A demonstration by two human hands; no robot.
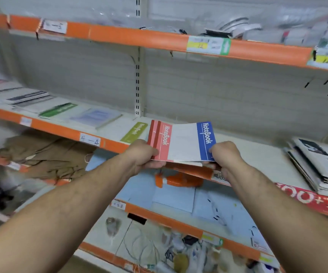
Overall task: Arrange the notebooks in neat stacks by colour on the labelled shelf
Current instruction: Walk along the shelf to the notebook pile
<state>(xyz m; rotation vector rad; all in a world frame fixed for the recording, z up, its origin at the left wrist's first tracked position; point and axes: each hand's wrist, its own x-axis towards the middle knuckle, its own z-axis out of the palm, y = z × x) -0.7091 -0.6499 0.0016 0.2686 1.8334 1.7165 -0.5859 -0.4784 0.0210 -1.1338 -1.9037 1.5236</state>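
My left hand (pixel 142 155) grips a red-banded notebook (pixel 160 140) at its near left edge. My right hand (pixel 223 155) grips a blue-banded notebook (pixel 205 137) at its near right edge. The two notebooks overlap in a fanned bundle held just above the front edge of the middle shelf (pixel 257 154), with more sheets under them. An olive-green notebook (pixel 134 132) lies flat on the shelf to the left of the bundle. Further left lie a dark green notebook (pixel 58 110) and a pale blue one (pixel 98 117).
A tilted pile of black-and-white booklets (pixel 317 164) sits at the shelf's right. The orange shelf edge carries a handwritten label (pixel 90 139). Brown bags (pixel 46 154) and blue sheets (pixel 175 196) fill lower shelves. The upper shelf (pixel 139 38) overhangs.
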